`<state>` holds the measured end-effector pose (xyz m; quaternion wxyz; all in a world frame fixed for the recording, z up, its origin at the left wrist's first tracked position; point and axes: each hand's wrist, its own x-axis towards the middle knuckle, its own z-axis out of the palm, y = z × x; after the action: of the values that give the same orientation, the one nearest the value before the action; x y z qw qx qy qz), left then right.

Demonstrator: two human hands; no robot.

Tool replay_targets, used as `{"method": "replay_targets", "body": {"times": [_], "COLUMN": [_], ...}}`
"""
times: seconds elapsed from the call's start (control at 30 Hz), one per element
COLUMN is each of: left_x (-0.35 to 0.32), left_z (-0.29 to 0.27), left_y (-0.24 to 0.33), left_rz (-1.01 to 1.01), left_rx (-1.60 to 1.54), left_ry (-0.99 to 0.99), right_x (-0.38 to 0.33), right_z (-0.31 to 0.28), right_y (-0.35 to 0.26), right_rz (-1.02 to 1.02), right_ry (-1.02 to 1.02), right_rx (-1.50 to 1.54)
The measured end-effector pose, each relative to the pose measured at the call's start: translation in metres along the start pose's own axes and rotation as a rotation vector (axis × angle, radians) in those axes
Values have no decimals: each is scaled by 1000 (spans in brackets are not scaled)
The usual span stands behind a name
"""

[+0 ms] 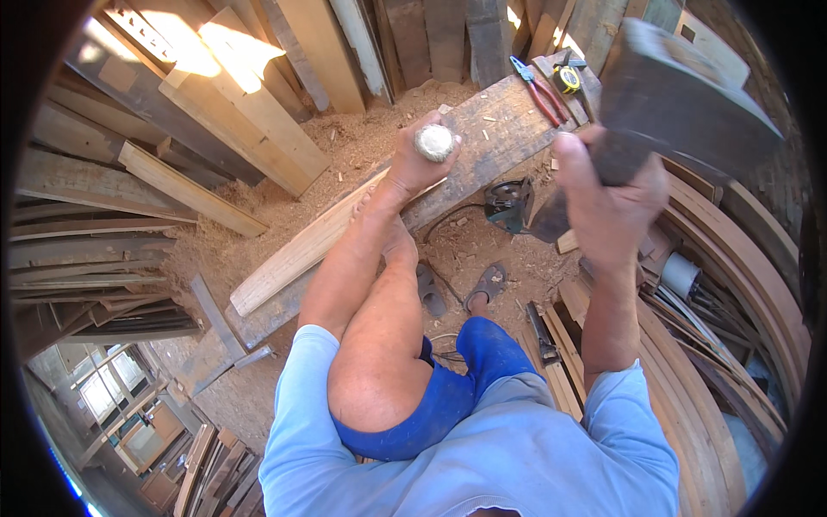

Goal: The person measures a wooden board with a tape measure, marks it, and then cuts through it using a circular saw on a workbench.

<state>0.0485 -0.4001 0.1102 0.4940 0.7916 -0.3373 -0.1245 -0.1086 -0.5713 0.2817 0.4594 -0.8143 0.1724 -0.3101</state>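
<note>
My left hand (415, 159) is closed around an upright chisel, whose round, pale, worn handle end (435, 143) faces up. Its blade is hidden below my fist. Under that hand a light timber piece (293, 258) lies along a weathered plank bench (491, 129), with my bare left foot (366, 202) on it. Raised at the right, my right hand (616, 207) grips the dark handle of a mallet (680, 108). Its broad dark head has a pale, frayed face and is somewhat blurred, standing apart from the chisel.
Pliers (538, 90) with red and blue handles and a yellow tape measure (567, 79) lie at the bench's far end. A corded power tool (508, 205) sits on the shaving-strewn floor beside the bench. Boards (267, 129) lean beyond; curved timbers (732, 250) are stacked right.
</note>
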Motion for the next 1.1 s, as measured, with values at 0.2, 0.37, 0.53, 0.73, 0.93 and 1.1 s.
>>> {"method": "replay_targets", "body": {"times": [0.2,0.37,0.53,0.73,0.93,1.1], "left_x": [-5,-11,-9,-14,17,17], "left_z": [18,9,13,12,-2,-4], "left_y": [0,-4,2,-18,-19,-7], "left_rz": [163,-17,110,79,-120,-70], "left_rx": [-70,-3,-14,-103,-263,-105], "left_ry": [65,-18,-5,175,286,44], "right_x": [-13,-3,-21,-27,-29,-24], "right_z": [40,20,41,28,6,-11], "right_y": [67,14,53,44,27,28], "right_rz": [3,107,49,222,384,310], "right_ry": [-615,-231,-342,-558,-287,-94], "right_rx": [-581,-57,-162,-175,84,152]}}
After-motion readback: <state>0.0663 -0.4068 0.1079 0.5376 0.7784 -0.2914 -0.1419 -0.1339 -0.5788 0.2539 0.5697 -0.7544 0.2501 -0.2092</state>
